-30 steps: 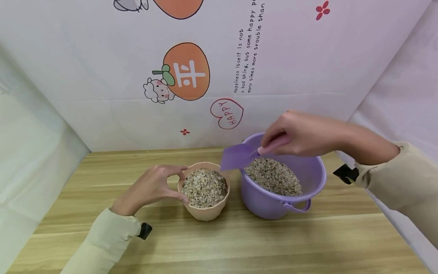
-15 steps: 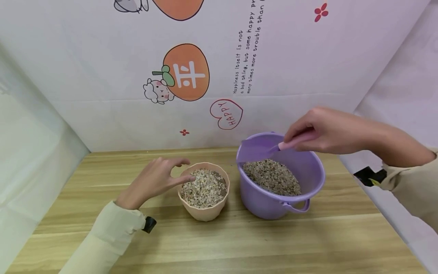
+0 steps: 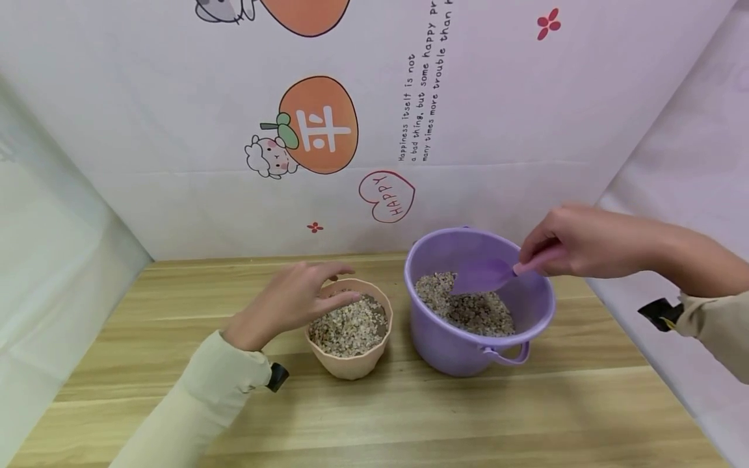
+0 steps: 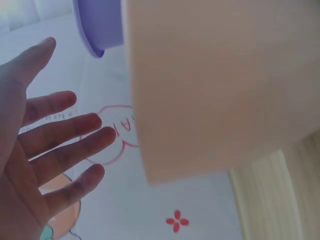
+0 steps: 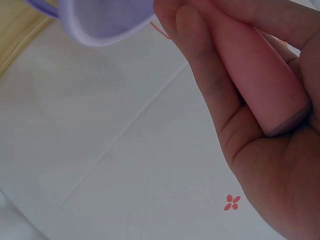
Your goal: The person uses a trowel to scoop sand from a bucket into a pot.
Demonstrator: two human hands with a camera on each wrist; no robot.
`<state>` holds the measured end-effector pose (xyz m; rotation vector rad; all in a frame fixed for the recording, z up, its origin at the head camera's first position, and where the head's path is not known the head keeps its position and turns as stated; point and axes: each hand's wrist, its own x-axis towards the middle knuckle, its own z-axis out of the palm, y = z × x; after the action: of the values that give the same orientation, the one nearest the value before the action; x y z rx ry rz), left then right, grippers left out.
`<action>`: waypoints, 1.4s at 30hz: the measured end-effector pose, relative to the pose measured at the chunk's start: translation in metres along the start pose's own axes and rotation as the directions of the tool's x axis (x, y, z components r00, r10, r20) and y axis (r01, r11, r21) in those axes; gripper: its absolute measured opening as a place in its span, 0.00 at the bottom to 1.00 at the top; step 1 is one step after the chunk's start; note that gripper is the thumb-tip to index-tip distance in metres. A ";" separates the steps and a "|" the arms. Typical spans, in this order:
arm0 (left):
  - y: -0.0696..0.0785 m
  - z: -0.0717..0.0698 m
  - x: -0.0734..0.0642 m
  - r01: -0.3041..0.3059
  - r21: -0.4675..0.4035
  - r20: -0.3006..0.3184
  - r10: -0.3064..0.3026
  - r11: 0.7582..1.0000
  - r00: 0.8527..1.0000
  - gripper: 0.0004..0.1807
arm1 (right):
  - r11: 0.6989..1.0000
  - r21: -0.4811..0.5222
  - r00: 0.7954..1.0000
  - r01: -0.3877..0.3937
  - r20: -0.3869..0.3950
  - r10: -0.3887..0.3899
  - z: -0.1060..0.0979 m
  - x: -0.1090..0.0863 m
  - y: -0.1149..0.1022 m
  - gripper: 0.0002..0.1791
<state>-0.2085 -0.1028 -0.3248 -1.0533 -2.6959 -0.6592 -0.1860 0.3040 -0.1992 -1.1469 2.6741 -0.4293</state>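
My right hand (image 3: 591, 242) grips the pink handle (image 5: 260, 75) of a small shovel, whose purple blade (image 3: 481, 276) is inside the purple bucket (image 3: 445, 354), low over the gravel (image 3: 486, 315). My left hand (image 3: 287, 302) hovers over the left rim of the peach flowerpot (image 3: 351, 369), fingers spread and holding nothing. In the left wrist view its fingers (image 4: 70, 135) are apart, beside the blurred wall of the pot. Pale gravel (image 3: 350, 328) fills much of the pot, with a darker patch at its right side.
Pot and bucket stand side by side on a wooden table (image 3: 374, 422), a narrow gap between them. The bucket's handle (image 3: 509, 354) hangs at its front right. A white printed backdrop (image 3: 497, 117) rises behind the table, and white cloth (image 3: 690, 195) hangs at the right.
The right hand has drawn the shovel rightward from the bucket's left rim, then lowered its blade into the bucket. The left hand has let go of the pot's rim and moved slightly over it.
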 end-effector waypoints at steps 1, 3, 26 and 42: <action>0.002 0.001 0.002 -0.010 0.000 0.005 0.010 1.000 1.000 0.27 | 1.000 0.008 1.000 -0.017 0.008 0.017 0.001 -0.002 0.002 0.03; 0.007 0.002 0.006 -0.034 0.001 0.012 0.034 0.999 0.999 0.28 | 0.999 0.006 0.999 -0.036 0.016 0.036 0.003 -0.004 0.006 0.05; 0.049 0.015 0.042 -0.152 -0.048 0.119 0.156 0.987 0.981 0.37 | 0.987 -0.100 0.975 -0.122 0.172 0.138 0.005 0.006 0.006 0.15; 0.053 0.026 0.052 -0.167 -0.011 0.096 0.167 0.986 0.981 0.34 | 0.986 -0.115 0.975 -0.120 0.174 0.138 0.022 0.019 0.008 0.13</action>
<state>-0.2105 -0.0247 -0.3135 -1.3279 -2.6473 -0.5968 -0.1979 0.2918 -0.2242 -0.9786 2.6163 -0.1573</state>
